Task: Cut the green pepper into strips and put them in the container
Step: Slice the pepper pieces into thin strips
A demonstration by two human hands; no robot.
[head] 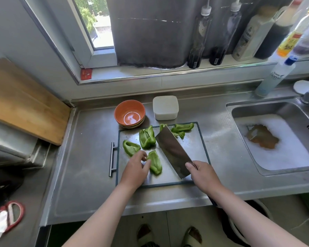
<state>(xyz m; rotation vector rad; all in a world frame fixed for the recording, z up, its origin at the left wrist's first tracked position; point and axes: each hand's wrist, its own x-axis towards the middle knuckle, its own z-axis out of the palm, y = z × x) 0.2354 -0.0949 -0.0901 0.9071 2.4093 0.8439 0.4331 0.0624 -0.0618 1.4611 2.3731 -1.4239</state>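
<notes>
Several large green pepper pieces lie on a steel cutting board (194, 148). My left hand (135, 169) pinches the nearest pepper piece (155, 162) at its left edge. Two more pieces (146, 138) (130, 147) lie farther back on the left, and smaller pieces (183, 128) sit at the board's far edge. My right hand (202, 173) grips the handle of a cleaver (173, 150), whose broad blade angles up and left above the board, to the right of the held piece. A white square container (165, 107) stands behind the board.
An orange bowl (129, 113) sits on a stack left of the container. A sink (275, 136) with foamy water lies to the right, with a spray bottle (275, 75) behind it. Bottles line the windowsill. A wooden board (23, 102) leans at the left.
</notes>
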